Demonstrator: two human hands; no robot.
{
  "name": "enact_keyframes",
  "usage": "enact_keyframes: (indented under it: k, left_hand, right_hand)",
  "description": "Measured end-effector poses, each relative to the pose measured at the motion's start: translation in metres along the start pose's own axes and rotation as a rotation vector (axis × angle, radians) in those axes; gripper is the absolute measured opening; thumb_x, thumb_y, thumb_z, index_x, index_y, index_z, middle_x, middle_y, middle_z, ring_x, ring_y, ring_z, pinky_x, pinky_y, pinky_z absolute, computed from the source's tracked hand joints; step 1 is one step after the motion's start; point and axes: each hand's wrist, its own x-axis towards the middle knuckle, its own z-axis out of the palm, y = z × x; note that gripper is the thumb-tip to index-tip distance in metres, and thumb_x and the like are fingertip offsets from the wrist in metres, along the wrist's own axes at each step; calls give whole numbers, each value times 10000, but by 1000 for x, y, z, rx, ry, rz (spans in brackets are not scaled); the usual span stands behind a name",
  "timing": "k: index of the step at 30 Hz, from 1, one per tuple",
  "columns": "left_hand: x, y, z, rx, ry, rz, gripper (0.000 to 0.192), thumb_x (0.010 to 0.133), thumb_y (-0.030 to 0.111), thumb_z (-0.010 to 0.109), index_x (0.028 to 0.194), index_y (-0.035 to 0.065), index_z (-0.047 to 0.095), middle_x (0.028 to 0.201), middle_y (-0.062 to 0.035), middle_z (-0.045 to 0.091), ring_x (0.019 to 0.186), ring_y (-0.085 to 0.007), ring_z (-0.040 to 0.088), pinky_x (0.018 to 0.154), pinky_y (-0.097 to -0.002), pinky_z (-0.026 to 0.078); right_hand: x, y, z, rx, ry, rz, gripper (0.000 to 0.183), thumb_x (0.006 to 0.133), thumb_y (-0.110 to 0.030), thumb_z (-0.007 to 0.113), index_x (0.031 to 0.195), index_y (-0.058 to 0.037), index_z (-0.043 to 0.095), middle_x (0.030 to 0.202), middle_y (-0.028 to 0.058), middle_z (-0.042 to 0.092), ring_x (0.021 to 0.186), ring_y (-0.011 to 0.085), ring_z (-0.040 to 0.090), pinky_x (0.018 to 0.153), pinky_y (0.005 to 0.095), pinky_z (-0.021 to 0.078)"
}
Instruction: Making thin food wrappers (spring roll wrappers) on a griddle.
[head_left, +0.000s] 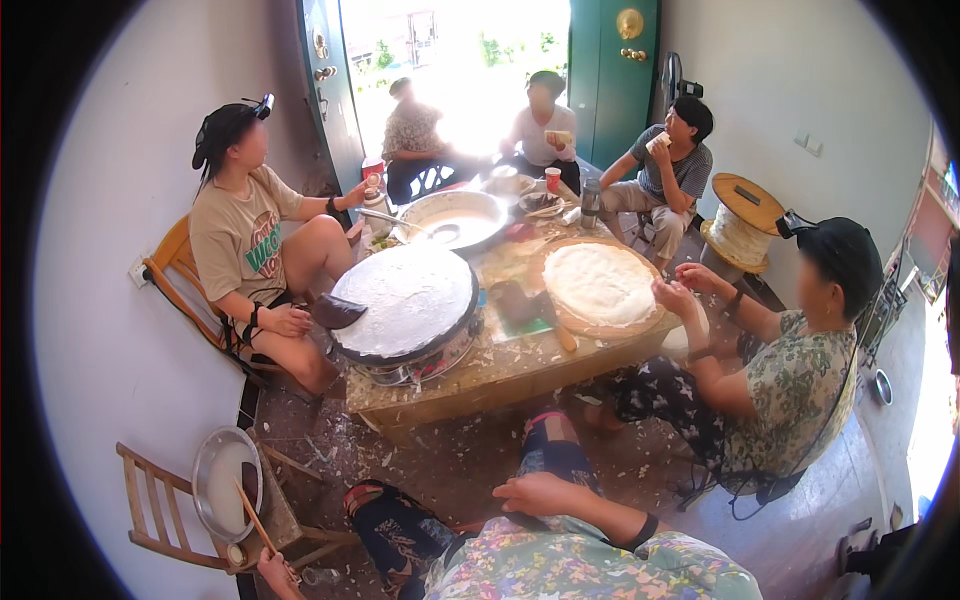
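At the lower left, my left hand (277, 574) grips a thin wooden stick (257, 517). The stick leans into a metal basin (201, 517) of pale batter, its upper end beside a dark curved piece (250, 489). This basin stands on a wooden chair (154, 499). My right hand (540, 493) rests over my lap, seemingly with nothing in it. Before me, a round griddle (472, 319) on the table carries a white layer of batter (405, 296). A dark curved scraper (337, 311) lies at the griddle's left edge.
A wooden table (450, 401) bears a large batter basin (491, 217) and pale flatbreads (600, 285) on a round board (559, 307). One person (240, 225) sits left, another (795, 390) right, several beyond. Scraps litter the floor (322, 450). A glass jar (321, 576) is near my left hand.
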Motion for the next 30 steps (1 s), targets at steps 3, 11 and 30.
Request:
enact_keyframes:
  k: [3,11,30]
  left_hand:
    - [33,10,-8,269,-51,40,176,836,-21,439,949,39,561,526,-40,395,350,-169,391,316,-324,284]
    - [73,26,-20,377,-130,172,233,799,-18,573,1032,-16,588,559,-70,464,360,-213,499,324,-353,398]
    - [-59,32,-9,1026,302,551,193,885,196,620,1039,84,654,964,-197,682,915,-428,634,747,-490,511]
  right_hand:
    - [-6,-3,-1,-27,7,-18,388,886,-260,607,1227,-77,622,1056,191,674,1010,371,634,852,446,501]
    - [-16,0,2,-52,-10,22,384,897,-276,610,1228,-82,619,1106,185,658,1026,366,630,866,445,497]
    - [-17,4,3,-54,28,-5,360,898,-260,619,1210,-81,622,1083,197,661,990,383,637,836,456,508]
